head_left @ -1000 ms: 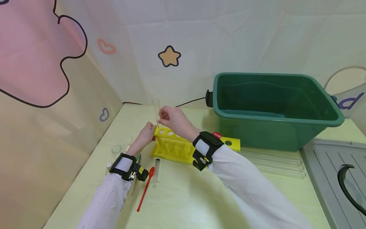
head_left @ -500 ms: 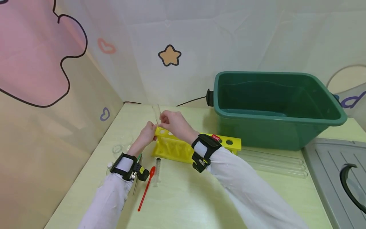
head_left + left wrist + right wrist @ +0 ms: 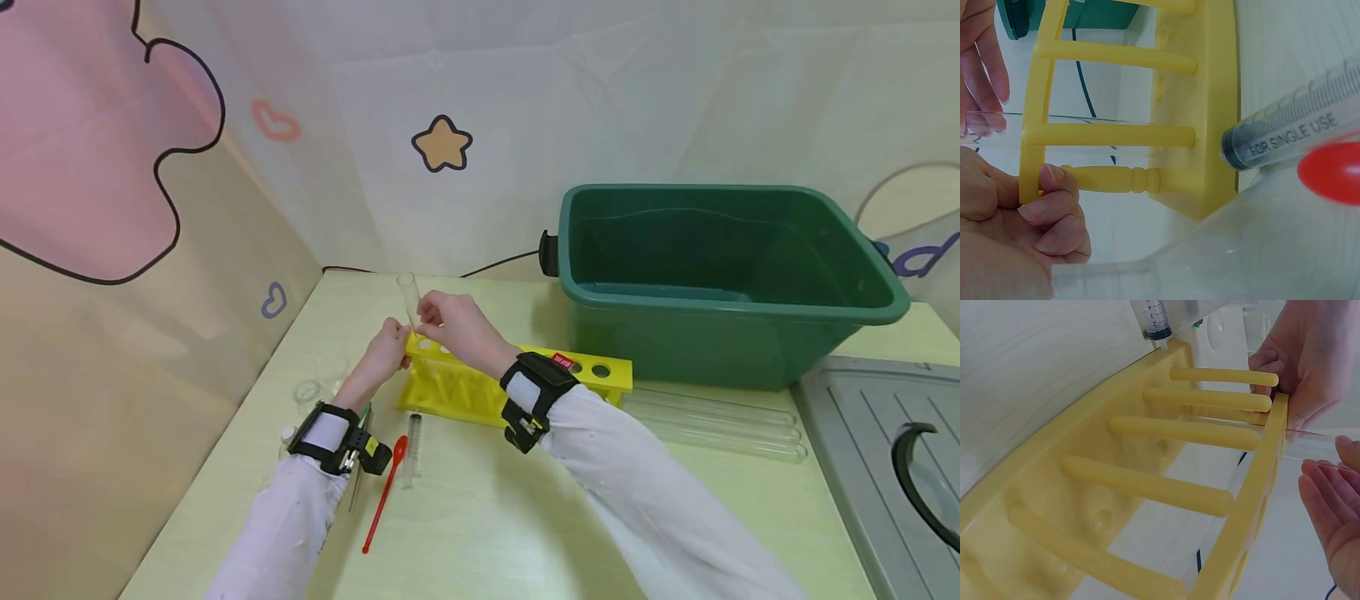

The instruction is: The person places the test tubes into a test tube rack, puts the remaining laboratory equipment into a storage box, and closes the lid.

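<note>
In the head view a yellow test tube rack (image 3: 457,400) stands on the table. My left hand (image 3: 384,348) grips the left end of its top bar, with thumb and curled fingers around the edge (image 3: 1054,219). A clear glass test tube (image 3: 408,293) sits upright, slightly tilted, through the hole at that end. My right hand (image 3: 463,329) pinches the tube above the rack with thumb and fingertips (image 3: 1316,481). In the left wrist view the tube's lower part runs down behind the pegs toward the base; whether it touches the base I cannot tell.
Several glass tubes (image 3: 720,425) lie right of the rack, before a green tub (image 3: 727,342). A syringe (image 3: 412,450), a red spoon (image 3: 386,496) and clear glassware (image 3: 307,392) lie near the left arm. A grey panel (image 3: 862,433) is at the right.
My right hand and the test tube have moved down a little into the rack, mostly in the first half second. The left hand keeps its grip on the rack.
</note>
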`<control>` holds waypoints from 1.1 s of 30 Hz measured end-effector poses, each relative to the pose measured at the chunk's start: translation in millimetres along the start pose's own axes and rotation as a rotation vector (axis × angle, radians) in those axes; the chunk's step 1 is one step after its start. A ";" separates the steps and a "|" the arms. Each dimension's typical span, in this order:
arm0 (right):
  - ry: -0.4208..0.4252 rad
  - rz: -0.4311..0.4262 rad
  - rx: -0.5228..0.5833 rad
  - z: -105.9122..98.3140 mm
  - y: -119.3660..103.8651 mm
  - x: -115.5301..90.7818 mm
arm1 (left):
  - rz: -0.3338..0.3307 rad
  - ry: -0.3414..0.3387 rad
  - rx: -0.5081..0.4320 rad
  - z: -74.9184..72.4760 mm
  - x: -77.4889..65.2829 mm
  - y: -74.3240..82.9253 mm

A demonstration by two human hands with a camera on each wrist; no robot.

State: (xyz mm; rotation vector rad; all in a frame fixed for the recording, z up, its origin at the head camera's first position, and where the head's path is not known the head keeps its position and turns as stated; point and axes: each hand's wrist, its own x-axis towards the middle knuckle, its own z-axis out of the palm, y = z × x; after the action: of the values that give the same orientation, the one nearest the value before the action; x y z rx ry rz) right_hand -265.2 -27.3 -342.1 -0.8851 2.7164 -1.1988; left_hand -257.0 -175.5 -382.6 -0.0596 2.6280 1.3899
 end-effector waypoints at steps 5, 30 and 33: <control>-0.004 0.015 -0.006 0.3 0.1 1.0 | -0.013 -0.003 0.000 -1.2 1.8 -0.1; 0.022 -0.104 -0.149 -56.5 -20.9 -53.5 | -0.024 -0.024 0.000 1.4 4.4 0.7; 0.011 -0.134 -0.140 -65.4 -21.1 -64.9 | -0.029 -0.020 -0.001 -0.6 3.0 -0.5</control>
State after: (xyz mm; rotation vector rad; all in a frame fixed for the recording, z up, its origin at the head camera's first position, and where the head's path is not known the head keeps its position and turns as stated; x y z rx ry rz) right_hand -217.7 38.5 -293.6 -1.0965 2.8182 -1.0461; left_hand -259.9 -176.1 -383.3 -0.0829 2.5993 1.3753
